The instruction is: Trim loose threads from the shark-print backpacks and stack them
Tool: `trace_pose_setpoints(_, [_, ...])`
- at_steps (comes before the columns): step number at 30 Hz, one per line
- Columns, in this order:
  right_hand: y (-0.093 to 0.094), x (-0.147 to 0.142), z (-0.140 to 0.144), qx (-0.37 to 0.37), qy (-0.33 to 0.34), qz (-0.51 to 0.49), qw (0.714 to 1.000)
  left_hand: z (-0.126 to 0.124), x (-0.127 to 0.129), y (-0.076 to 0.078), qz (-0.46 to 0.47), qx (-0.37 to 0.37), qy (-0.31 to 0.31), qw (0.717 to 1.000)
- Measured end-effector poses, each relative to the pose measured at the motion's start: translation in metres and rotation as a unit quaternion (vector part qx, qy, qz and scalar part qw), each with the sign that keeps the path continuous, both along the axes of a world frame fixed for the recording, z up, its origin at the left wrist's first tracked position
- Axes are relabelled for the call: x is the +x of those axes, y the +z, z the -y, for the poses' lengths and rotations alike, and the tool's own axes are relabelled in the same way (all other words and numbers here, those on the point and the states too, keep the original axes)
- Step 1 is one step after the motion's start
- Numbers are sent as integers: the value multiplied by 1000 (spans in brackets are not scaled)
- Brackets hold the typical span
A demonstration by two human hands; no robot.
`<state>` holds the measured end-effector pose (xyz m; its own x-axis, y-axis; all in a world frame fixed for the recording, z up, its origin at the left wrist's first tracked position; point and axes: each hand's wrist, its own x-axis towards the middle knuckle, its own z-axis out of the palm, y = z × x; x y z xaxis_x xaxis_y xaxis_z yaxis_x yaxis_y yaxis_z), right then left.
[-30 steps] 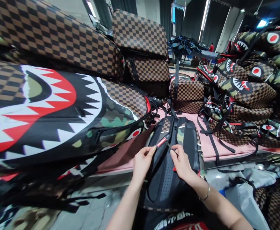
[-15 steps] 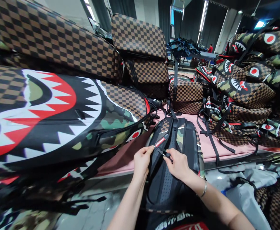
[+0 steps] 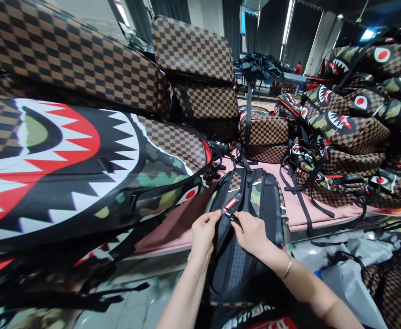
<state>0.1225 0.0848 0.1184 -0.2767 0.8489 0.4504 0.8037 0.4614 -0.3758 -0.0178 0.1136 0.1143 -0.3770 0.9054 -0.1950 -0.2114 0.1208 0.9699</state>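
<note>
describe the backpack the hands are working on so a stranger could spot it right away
On the pink table, heaps of shark-mouth backpacks stand all around. This backpack lies alone at the near edge under both hands, black mesh back panel up.

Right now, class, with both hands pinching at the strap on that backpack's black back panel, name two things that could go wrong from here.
1. The left hand and right hand pinch close together at the small buckle on the backpack; a fingertip might get nipped.
2. The shark-mouth backpack bulges right beside the left hand, with checkered bags piled above; a nudge might bring them sliding down.
</note>
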Motion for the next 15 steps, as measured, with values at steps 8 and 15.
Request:
trace_pose_setpoints(8, [-4, -2, -7, -23, -6, -42, 999, 1, 7, -10, 7, 16, -7, 1000])
trace_pose_setpoints(15, [3, 16, -18, -199, -46, -440, 874, 27, -62, -18, -13, -30, -19, 999])
